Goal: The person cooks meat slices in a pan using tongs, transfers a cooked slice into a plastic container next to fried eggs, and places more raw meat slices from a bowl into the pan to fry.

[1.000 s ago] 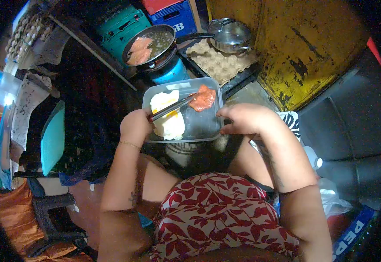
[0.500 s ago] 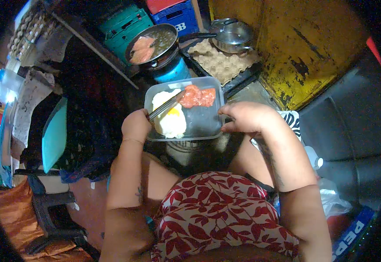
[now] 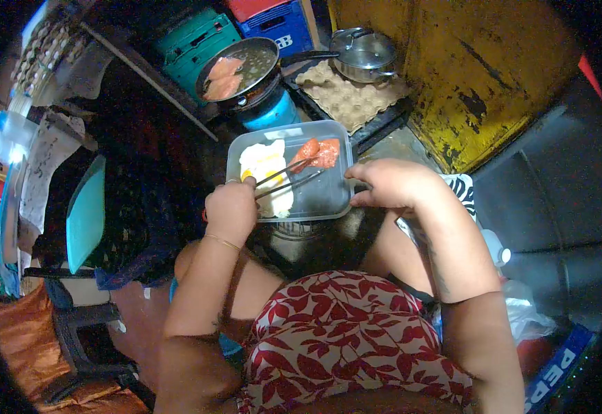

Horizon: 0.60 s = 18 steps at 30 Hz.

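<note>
My left hand (image 3: 232, 205) is closed around metal tongs (image 3: 288, 185), whose two arms reach apart into a clear plastic container (image 3: 299, 214). Their tips are at the reddish meat slices (image 3: 327, 152) in the container's far right part; one arm seems to touch a slice. Fried eggs (image 3: 265, 155) with yellow yolks lie in the left part, partly behind the tongs. With fingers and thumb pinched on the right rim, my right hand (image 3: 391, 185) holds the container. Beyond it, more meat slices (image 3: 224, 86) sit in oil in a frying pan (image 3: 273, 52).
The pan rests on a burner over a blue canister (image 3: 273, 114), its handle pointing right. A cardboard egg tray (image 3: 342, 96) and a lidded steel pot (image 3: 363, 58) stand right of it. Crates (image 3: 201, 45) are behind; a yellow rusty panel (image 3: 480, 69) rises at the right.
My left hand has moved right and slightly down. The tongs have swung from lying closed over the eggs to spread with both arms showing at the meat. My right hand stays on the rim.
</note>
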Available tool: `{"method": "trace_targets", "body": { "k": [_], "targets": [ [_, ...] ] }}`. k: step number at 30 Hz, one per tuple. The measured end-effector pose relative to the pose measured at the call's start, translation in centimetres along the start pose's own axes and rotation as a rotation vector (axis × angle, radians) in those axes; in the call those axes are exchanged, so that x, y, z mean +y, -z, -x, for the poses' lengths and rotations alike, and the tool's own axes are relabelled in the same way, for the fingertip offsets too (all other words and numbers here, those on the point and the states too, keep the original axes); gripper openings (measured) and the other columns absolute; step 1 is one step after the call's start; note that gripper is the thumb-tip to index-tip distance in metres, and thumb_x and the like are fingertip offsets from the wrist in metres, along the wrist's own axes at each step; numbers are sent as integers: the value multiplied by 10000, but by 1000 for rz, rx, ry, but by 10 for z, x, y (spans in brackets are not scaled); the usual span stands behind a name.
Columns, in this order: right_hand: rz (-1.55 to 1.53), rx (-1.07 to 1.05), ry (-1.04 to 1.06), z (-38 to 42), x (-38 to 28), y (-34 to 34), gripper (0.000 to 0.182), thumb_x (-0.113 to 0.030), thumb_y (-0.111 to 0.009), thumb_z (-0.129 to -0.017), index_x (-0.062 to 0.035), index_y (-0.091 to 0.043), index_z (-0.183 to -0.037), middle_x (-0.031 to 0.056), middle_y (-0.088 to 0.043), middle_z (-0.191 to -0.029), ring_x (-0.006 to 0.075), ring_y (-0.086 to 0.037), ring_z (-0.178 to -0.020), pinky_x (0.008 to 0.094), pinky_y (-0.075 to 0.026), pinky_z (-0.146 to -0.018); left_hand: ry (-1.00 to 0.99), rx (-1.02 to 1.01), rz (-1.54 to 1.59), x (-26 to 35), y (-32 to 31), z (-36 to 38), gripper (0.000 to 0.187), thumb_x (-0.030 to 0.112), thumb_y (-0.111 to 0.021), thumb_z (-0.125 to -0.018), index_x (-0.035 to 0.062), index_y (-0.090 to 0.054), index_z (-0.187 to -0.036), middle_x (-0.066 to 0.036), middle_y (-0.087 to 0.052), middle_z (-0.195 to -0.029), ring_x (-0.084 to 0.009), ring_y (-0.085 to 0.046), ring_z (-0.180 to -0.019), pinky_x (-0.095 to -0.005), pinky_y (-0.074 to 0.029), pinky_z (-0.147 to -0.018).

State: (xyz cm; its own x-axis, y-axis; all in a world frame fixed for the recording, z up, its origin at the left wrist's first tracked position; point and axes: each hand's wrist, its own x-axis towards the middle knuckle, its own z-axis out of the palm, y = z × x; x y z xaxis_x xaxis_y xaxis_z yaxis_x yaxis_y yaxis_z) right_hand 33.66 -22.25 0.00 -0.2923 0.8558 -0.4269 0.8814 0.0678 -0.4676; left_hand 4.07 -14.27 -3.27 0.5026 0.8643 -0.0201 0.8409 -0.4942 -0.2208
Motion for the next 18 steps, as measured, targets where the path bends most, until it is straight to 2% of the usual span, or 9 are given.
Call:
{"method": "trace_targets", "body": {
  "k": [6,8,13,16,18],
  "targets": [
    [-6,20,1,-1,3,-2,576,-348,-707,-871,-71,-548,-1350,223,-628,-1248,391,-593,-1166,442,-470,-984,-13,32,-56,4,-4,0,174,168,-677,-811,91,-668,-966,-135,-692,-932,-325,-702,-827,-445,-574,-689],
    [-10,24,-6,1,1,-1,576,-347,-707,-871,-71,-548,-1351,224,-629,-1246,392,-593,-1166,442,-471,-982,80,37,28,0,-1,0,219,188,-712,-794,79,-666,-978,-147,-691,-937,-339,-701,-826,-457,-574,-696],
    [-21,-8,-11,-1,2,0,575,-341,-708,-871,-68,-547,-1351,222,-631,-1241,390,-592,-1168,439,-470,-986,170,58,62,-14,4,0,266,202,-740,-772,72,-670,-993,-163,-688,-935,-356,-701,-839,-474,-573,-702],
    [-7,-13,-29,-1,-1,1,577,-340,-709,-871,-69,-546,-1354,224,-629,-1246,390,-590,-1174,436,-468,-993,118,64,68,-9,7,1,243,197,-719,-785,75,-672,-991,-156,-692,-937,-345,-702,-834,-466,-572,-699],
    [-1,-12,-19,-4,1,-2,581,-340,-710,-870,-71,-545,-1357,226,-627,-1251,389,-588,-1177,435,-467,-997,-38,-27,-62,0,2,0,186,173,-657,-826,81,-673,-987,-138,-696,-932,-322,-706,-830,-450,-569,-684]
  ]
}}
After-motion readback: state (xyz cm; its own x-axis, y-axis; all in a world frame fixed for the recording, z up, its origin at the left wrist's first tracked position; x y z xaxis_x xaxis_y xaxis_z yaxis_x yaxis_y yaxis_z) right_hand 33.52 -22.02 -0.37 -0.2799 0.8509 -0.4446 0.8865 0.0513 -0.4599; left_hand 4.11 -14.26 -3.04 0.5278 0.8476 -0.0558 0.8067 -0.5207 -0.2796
